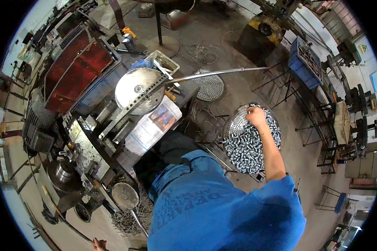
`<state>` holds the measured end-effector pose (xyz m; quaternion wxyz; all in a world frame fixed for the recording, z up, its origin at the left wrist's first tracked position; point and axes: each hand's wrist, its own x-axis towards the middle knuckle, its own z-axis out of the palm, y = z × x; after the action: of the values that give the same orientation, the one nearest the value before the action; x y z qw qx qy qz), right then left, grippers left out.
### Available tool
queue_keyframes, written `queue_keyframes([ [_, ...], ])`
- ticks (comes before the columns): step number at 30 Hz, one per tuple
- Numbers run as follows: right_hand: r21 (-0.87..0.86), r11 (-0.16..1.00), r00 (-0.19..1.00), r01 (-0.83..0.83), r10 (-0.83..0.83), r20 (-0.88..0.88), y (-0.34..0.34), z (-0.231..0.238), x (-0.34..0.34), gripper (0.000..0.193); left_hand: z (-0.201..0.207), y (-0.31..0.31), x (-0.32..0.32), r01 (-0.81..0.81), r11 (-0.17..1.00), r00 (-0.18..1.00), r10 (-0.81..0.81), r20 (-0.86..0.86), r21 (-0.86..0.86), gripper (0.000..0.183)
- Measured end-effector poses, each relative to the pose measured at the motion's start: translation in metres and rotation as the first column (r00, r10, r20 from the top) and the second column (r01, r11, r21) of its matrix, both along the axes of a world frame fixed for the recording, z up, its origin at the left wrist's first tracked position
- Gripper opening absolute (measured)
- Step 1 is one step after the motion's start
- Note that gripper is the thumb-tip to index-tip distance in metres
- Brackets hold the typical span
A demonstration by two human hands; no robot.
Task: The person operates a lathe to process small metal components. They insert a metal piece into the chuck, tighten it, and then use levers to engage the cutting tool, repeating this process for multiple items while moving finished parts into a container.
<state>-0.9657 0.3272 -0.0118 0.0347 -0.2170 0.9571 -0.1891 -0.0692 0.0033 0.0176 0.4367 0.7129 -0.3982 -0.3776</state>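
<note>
My right hand (pixel 256 116) reaches over a round perforated metal tray (pixel 235 122), its fingers closed in a pinch. What sits between them, if anything, is too small to make out. Small shiny metal cylinders (pixel 249 154) lie heaped across much of that tray. At the lower left edge, my left hand (pixel 99 244) is wrapped around a long thin metal bar (pixel 73 228) that curves up along the machine. In front of me a large round metal disc (pixel 132 85) lies on the machine, crossed by a flat bar with a row of holes (pixel 140 99).
Printed paper (pixel 148 134) covers part of the machine bed. Beyond the disc stands a cream bin (pixel 165 62), and a long metal tube (pixel 222 72) juts out rightward. Another perforated plate (pixel 209 88) lies on the floor. A blue crate (pixel 302 62) rests on a stand at right.
</note>
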Motion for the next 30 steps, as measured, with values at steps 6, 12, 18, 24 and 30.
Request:
queue_keyframes([
  [6, 0.279, 0.925, 0.963, -0.257, 0.220, 0.157, 0.023, -0.087, 0.032, 0.021, 0.000, -0.011, 0.006, 0.052, 0.997, 0.998, -0.051, -0.022, 0.059, 0.025],
  [12, 0.520, 0.796, 0.924, -0.311, 0.126, 0.361, 0.000, -0.078, 0.066, 0.034, 0.004, -0.001, 0.019, 0.047, 0.996, 0.999, -0.045, -0.030, 0.077, 0.025],
  [18, 0.504, 0.840, 0.949, -0.201, 0.040, 0.312, -0.007, -0.067, 0.058, 0.037, 0.003, -0.001, 0.020, 0.006, 0.997, 0.982, -0.020, 0.188, 0.075, 0.027],
  [24, 0.081, 0.991, 0.957, -0.103, 0.076, 0.279, -0.047, 0.012, 0.057, 0.020, 0.087, 0.010, -0.073, 0.251, 0.901, 0.075, -0.383, 0.921, 0.355, 0.038],
  [30, -0.698, 0.347, 0.381, -0.627, 0.918, 0.114, -0.199, 0.093, 0.139, 0.035, 0.157, -0.003, -0.252, 0.492, 0.832, 0.870, -0.461, 0.173, -0.258, 0.028],
])
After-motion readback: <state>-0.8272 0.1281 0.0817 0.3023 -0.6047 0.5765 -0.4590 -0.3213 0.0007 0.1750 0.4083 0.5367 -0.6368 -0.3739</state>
